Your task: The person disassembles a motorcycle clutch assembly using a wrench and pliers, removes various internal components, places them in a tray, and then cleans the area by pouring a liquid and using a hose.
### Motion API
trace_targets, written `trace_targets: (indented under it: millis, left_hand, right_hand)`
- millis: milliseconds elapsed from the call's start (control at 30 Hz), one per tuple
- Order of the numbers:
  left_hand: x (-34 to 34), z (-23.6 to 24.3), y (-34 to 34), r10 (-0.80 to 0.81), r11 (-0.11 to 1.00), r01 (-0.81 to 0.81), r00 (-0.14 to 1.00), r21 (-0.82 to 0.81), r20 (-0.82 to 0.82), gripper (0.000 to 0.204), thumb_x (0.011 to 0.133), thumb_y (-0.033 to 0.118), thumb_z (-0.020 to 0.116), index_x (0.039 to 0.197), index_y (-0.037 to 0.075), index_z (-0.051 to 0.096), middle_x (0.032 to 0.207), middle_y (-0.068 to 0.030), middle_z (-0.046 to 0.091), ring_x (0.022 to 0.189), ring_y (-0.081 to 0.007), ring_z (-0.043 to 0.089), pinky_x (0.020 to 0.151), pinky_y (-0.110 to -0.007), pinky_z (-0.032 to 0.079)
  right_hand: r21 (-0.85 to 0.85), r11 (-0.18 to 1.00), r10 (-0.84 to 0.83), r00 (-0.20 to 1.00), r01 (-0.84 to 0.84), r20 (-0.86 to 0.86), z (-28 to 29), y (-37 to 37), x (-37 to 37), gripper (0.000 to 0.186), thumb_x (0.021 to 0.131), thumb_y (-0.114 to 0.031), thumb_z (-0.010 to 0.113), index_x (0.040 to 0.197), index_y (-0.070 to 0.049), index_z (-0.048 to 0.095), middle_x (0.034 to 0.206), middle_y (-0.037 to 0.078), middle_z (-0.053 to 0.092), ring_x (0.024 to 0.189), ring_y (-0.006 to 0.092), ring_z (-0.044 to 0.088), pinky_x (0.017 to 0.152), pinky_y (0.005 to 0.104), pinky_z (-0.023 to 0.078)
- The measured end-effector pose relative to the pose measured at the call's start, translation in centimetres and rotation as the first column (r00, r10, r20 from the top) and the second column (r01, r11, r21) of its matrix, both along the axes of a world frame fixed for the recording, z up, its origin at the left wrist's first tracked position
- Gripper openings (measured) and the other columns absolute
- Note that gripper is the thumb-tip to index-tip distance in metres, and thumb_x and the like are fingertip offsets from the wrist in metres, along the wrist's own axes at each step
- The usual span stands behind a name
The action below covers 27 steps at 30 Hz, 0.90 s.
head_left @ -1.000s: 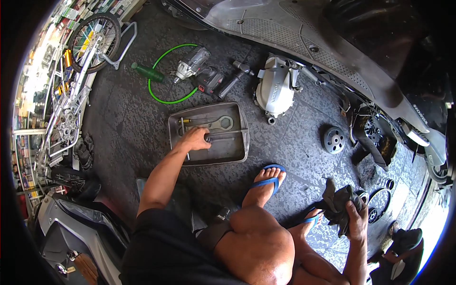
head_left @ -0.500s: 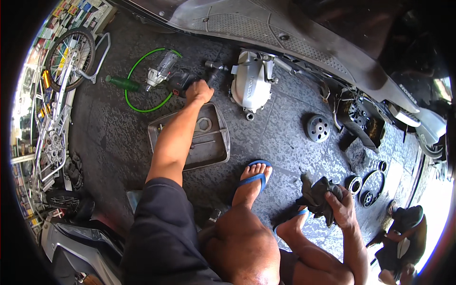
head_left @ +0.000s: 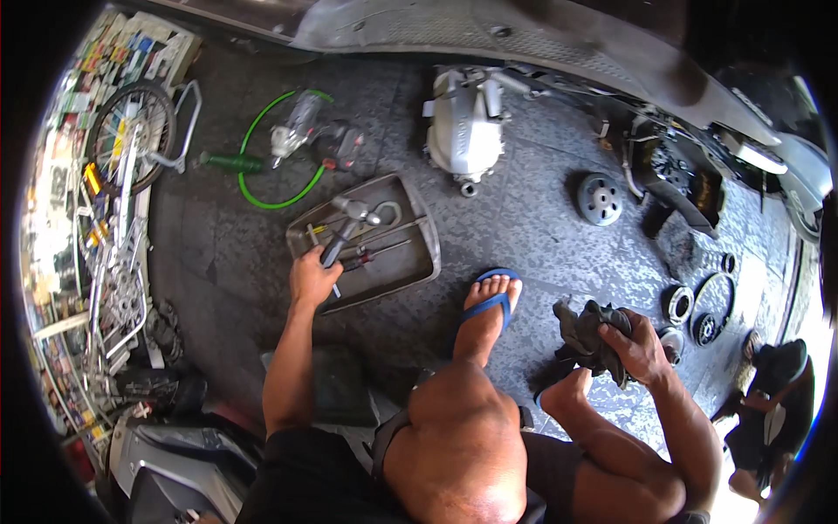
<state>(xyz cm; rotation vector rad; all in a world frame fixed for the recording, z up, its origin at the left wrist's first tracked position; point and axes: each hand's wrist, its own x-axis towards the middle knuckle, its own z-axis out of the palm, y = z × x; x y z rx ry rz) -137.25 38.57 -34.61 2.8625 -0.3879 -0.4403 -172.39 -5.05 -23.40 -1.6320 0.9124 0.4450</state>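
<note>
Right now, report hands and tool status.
Left hand gripping dark-handled hammer over grey metal tray. Right hand clutching dark rag. Nothing obstructing.

Bare dark floor (head_left: pixel 532 227) lies open at centre frame, between the metal tray (head_left: pixel 421 229) left of centre and a round pulley (head_left: pixel 600 198) to the right. A grey engine cover (head_left: pixel 463 131) blocks the top centre; a green hose (head_left: pixel 262 196) and tools crowd the upper left.
</note>
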Motion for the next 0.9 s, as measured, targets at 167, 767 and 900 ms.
trace_targets:
  millis: [167,767,900]
  left_hand:
    - [0.6,-0.5,0.0,-0.040,0.996,0.041,0.999,0.076,-0.019,0.035,0.071,0.031,0.070,0.096,0.006,0.071,0.089,-0.0212,0.071,0.087,-0.0410,0.068,0.079,-0.050,0.055]
    - [13.7,-10.0,-2.4,0.370,0.916,-0.303,0.892,-0.265,0.260,0.028,0.091,0.020,0.056,0.107,0.001,0.070,0.103,-0.0251,0.070,0.098,-0.0423,0.066,0.092,-0.047,0.051]
    - [20.5,-14.6,-0.1,0.457,0.886,-0.380,0.811,-0.265,0.366,0.029,0.091,0.021,0.055,0.101,-0.002,0.069,0.108,-0.0296,0.066,0.099,-0.0464,0.065,0.088,-0.050,0.052]
  right_hand:
    - [-0.068,0.963,0.263,0.965,-0.263,0.002,-0.9,2.3,3.6,0.035,0.087,-0.030,0.070,0.097,0.003,0.067,0.078,0.016,0.069,0.071,0.0204,0.064,0.068,0.0383,0.050]
    - [0.167,0.964,0.170,0.962,-0.208,0.213,-7.0,17.6,18.6,0.048,0.094,-0.040,0.065,0.108,0.005,0.065,0.088,0.016,0.071,0.078,0.0228,0.063,0.078,0.0360,0.049]
    - [0.216,0.953,0.193,0.975,-0.214,0.113,-5.5,14.8,20.5,0.046,0.094,-0.039,0.066,0.107,0.005,0.066,0.085,0.012,0.070,0.080,0.0162,0.061,0.075,0.0347,0.050]
